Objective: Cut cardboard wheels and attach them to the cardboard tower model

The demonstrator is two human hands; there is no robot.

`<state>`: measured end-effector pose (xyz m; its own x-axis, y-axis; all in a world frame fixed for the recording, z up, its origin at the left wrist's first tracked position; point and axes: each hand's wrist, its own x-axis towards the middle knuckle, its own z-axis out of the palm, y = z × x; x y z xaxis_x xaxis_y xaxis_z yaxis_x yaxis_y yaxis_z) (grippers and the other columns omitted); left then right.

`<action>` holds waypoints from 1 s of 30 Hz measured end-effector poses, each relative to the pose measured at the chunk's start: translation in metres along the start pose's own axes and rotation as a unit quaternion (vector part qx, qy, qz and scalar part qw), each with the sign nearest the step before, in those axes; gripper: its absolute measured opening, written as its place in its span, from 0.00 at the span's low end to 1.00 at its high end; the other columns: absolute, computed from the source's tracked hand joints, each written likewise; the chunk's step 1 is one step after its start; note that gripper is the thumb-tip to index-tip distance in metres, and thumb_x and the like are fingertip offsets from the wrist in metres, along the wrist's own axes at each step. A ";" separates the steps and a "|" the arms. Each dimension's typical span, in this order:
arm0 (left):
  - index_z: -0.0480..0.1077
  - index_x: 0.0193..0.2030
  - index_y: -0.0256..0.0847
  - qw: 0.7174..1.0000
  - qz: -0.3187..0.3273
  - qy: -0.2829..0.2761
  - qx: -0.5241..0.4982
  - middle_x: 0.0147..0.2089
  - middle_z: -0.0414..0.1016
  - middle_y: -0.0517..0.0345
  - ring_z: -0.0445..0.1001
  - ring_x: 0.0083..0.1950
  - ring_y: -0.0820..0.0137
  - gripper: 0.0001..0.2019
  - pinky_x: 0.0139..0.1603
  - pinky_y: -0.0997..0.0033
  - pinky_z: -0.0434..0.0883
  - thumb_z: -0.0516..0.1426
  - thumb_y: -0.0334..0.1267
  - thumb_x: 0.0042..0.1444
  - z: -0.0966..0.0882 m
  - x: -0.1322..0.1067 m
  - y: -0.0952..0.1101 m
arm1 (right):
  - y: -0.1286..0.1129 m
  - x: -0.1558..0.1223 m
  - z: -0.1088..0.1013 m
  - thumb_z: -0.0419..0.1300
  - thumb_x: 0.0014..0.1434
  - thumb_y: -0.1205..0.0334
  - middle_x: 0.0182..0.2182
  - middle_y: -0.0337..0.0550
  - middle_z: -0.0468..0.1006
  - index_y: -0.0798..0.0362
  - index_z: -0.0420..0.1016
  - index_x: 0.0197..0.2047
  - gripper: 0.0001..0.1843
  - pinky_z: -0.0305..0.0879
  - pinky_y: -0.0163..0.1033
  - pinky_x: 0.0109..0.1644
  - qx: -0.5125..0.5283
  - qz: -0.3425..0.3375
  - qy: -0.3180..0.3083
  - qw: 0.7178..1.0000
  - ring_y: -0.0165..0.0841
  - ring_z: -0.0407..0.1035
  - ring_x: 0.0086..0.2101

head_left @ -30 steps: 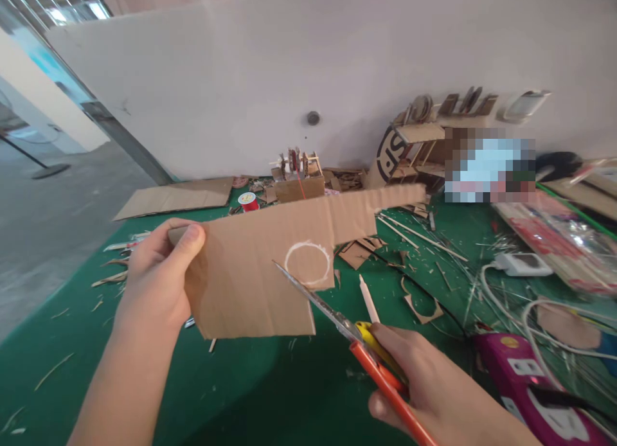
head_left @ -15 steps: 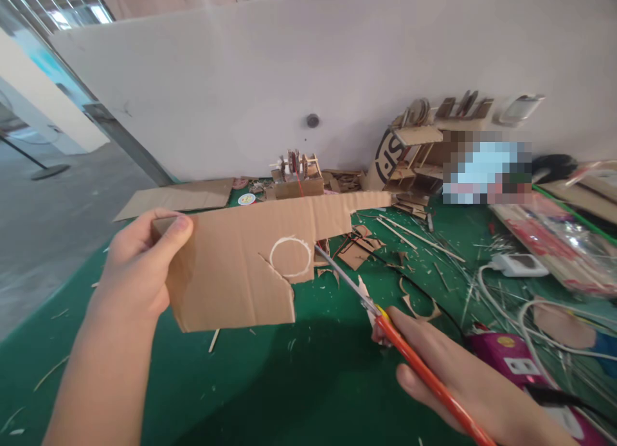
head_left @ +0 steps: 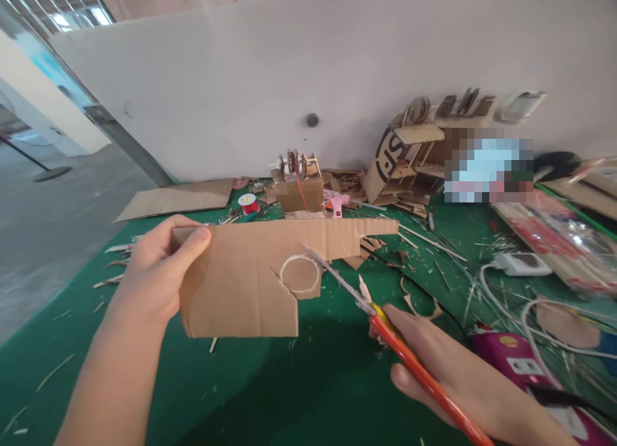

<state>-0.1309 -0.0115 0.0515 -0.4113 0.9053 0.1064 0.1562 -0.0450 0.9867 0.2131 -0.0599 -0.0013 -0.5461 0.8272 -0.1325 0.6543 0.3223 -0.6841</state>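
My left hand (head_left: 159, 269) pinches the upper left corner of a brown cardboard piece (head_left: 241, 282) between thumb and fingers, holding it up above the green table. A white circle (head_left: 281, 274) is drawn on the cardboard, with a cut line at its left and the material below right cut away. A narrow strip sticks out at the piece's right end. In my right hand (head_left: 443, 362) are scissors (head_left: 409, 359) with red-and-yellow handles. Their silver blade tip lies in front of the cardboard, at the circle's upper right edge.
Cardboard scraps and thin sticks litter the green table (head_left: 231, 394). At the back stand a small cardboard device (head_left: 301, 195), a red thread spool (head_left: 249, 204), a pink glue gun (head_left: 337, 202) and a cardboard shelf (head_left: 385, 163). A purple power strip (head_left: 506, 353) and white cables lie right.
The cardboard has moved down and slightly right with my left hand, bringing the spool and glue gun into view. The scissors' tip has shifted from the circle's right side to its upper right.
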 end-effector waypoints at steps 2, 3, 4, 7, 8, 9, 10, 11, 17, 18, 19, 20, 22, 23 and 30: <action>0.67 0.29 0.41 1.000 -0.008 -0.010 0.005 0.21 0.65 0.67 0.65 0.21 0.78 0.19 0.17 0.82 0.63 0.68 0.50 0.39 0.003 -0.002 0.000 | -0.002 0.002 0.000 0.51 0.60 0.47 0.30 0.44 0.73 0.51 0.64 0.36 0.15 0.67 0.40 0.33 0.003 0.002 -0.009 1.000 0.36 0.68 0.29; 0.67 0.29 0.41 1.000 -0.011 -0.012 0.005 0.21 0.65 0.67 0.65 0.21 0.77 0.19 0.17 0.82 0.63 0.68 0.50 0.39 0.004 -0.003 0.000 | -0.003 0.002 0.000 0.51 0.60 0.47 0.30 0.43 0.73 0.51 0.63 0.35 0.15 0.67 0.40 0.33 0.001 0.006 -0.012 1.000 0.36 0.68 0.28; 0.67 0.29 0.41 1.000 -0.014 -0.013 0.006 0.21 0.66 0.67 0.65 0.21 0.77 0.19 0.17 0.82 0.63 0.68 0.50 0.39 0.004 -0.003 0.000 | -0.004 0.003 0.000 0.51 0.60 0.48 0.30 0.42 0.72 0.51 0.63 0.34 0.14 0.66 0.39 0.32 -0.004 0.012 -0.013 1.000 0.35 0.67 0.28; 0.68 0.30 0.42 1.000 -0.019 -0.016 0.017 0.22 0.67 0.66 0.66 0.22 0.76 0.19 0.17 0.81 0.64 0.68 0.51 0.39 0.002 -0.004 0.000 | -0.005 0.005 0.001 0.55 0.58 0.51 0.28 0.40 0.70 0.50 0.61 0.31 0.12 0.63 0.37 0.31 -0.040 0.039 -0.021 0.998 0.33 0.65 0.26; 0.68 0.31 0.42 0.999 -0.020 -0.018 0.022 0.22 0.67 0.66 0.66 0.22 0.76 0.19 0.17 0.81 0.64 0.68 0.51 0.39 0.002 -0.004 0.000 | -0.004 0.005 0.001 0.56 0.58 0.52 0.28 0.39 0.70 0.50 0.61 0.31 0.12 0.62 0.37 0.30 -0.051 0.046 -0.025 0.997 0.33 0.64 0.26; 0.68 0.31 0.42 0.999 -0.022 -0.019 0.026 0.22 0.67 0.65 0.66 0.22 0.76 0.20 0.17 0.81 0.64 0.68 0.51 0.39 0.001 -0.003 0.000 | -0.004 0.006 0.002 0.57 0.58 0.52 0.27 0.39 0.70 0.50 0.60 0.30 0.12 0.61 0.36 0.30 -0.058 0.051 -0.028 0.997 0.32 0.63 0.26; 0.68 0.31 0.42 0.999 -0.023 -0.019 0.028 0.22 0.67 0.65 0.67 0.22 0.75 0.20 0.17 0.80 0.64 0.68 0.51 0.39 0.001 -0.003 0.000 | -0.003 0.006 0.003 0.57 0.57 0.52 0.27 0.39 0.69 0.50 0.60 0.29 0.13 0.60 0.36 0.29 -0.063 0.056 -0.029 0.996 0.32 0.63 0.25; 0.68 0.31 0.42 0.999 -0.023 -0.019 0.029 0.22 0.68 0.65 0.67 0.22 0.75 0.20 0.17 0.80 0.65 0.68 0.51 0.39 0.001 -0.003 0.000 | -0.002 0.007 0.004 0.58 0.57 0.52 0.26 0.38 0.69 0.50 0.59 0.28 0.14 0.59 0.36 0.29 -0.066 0.060 -0.029 0.996 0.32 0.62 0.25; 0.69 0.31 0.42 0.999 -0.016 -0.023 0.028 0.22 0.67 0.65 0.67 0.21 0.76 0.19 0.17 0.81 0.65 0.68 0.51 0.39 -0.001 -0.003 0.003 | 0.006 0.008 0.011 0.59 0.57 0.50 0.26 0.38 0.70 0.50 0.58 0.27 0.17 0.58 0.35 0.28 -0.082 0.080 -0.025 0.993 0.31 0.64 0.24; 0.69 0.31 0.42 0.999 -0.016 -0.026 0.029 0.22 0.67 0.66 0.67 0.21 0.76 0.19 0.17 0.81 0.65 0.68 0.51 0.40 -0.002 -0.003 0.003 | 0.007 0.007 0.012 0.59 0.57 0.50 0.26 0.38 0.70 0.50 0.58 0.27 0.17 0.58 0.35 0.28 -0.084 0.080 -0.025 0.993 0.31 0.64 0.24; 0.69 0.30 0.42 0.999 -0.015 -0.029 0.030 0.22 0.66 0.66 0.66 0.21 0.76 0.18 0.17 0.81 0.65 0.68 0.51 0.40 -0.002 -0.003 0.003 | 0.009 0.007 0.012 0.60 0.57 0.50 0.26 0.38 0.71 0.50 0.59 0.27 0.17 0.58 0.35 0.28 -0.087 0.079 -0.025 0.993 0.31 0.65 0.24; 0.69 0.30 0.42 0.999 -0.013 -0.032 0.032 0.22 0.66 0.66 0.66 0.21 0.76 0.18 0.17 0.81 0.65 0.67 0.51 0.40 -0.003 -0.003 0.003 | 0.010 0.006 0.013 0.60 0.57 0.50 0.26 0.38 0.71 0.50 0.59 0.27 0.17 0.58 0.35 0.28 -0.089 0.077 -0.023 0.993 0.31 0.65 0.24; 0.69 0.29 0.42 0.999 -0.004 -0.030 0.043 0.22 0.66 0.66 0.65 0.21 0.77 0.17 0.17 0.82 0.63 0.67 0.50 0.41 -0.004 -0.004 0.004 | 0.012 0.006 0.014 0.60 0.57 0.49 0.25 0.38 0.70 0.50 0.60 0.27 0.17 0.58 0.34 0.27 -0.097 0.067 -0.014 0.993 0.31 0.65 0.23; 0.69 0.29 0.41 0.998 0.001 -0.029 0.048 0.21 0.65 0.66 0.65 0.21 0.78 0.17 0.16 0.82 0.63 0.67 0.50 0.42 -0.004 -0.004 0.005 | 0.012 0.006 0.015 0.59 0.58 0.49 0.24 0.38 0.70 0.50 0.60 0.26 0.18 0.58 0.34 0.27 -0.102 0.061 -0.008 0.993 0.30 0.64 0.23; 0.69 0.28 0.42 0.997 0.019 -0.040 0.055 0.22 0.65 0.65 0.65 0.21 0.77 0.15 0.17 0.82 0.62 0.66 0.49 0.43 -0.007 -0.003 0.007 | 0.013 0.005 0.023 0.56 0.60 0.47 0.21 0.36 0.69 0.50 0.56 0.25 0.20 0.55 0.33 0.24 -0.119 0.025 0.013 0.992 0.29 0.61 0.20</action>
<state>-0.1346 -0.0175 0.0592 -0.3302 0.9350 0.1296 0.2705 -0.0378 0.9620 0.2071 -0.0616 -0.0276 -0.4987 0.8552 -0.1413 0.7869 0.3784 -0.4874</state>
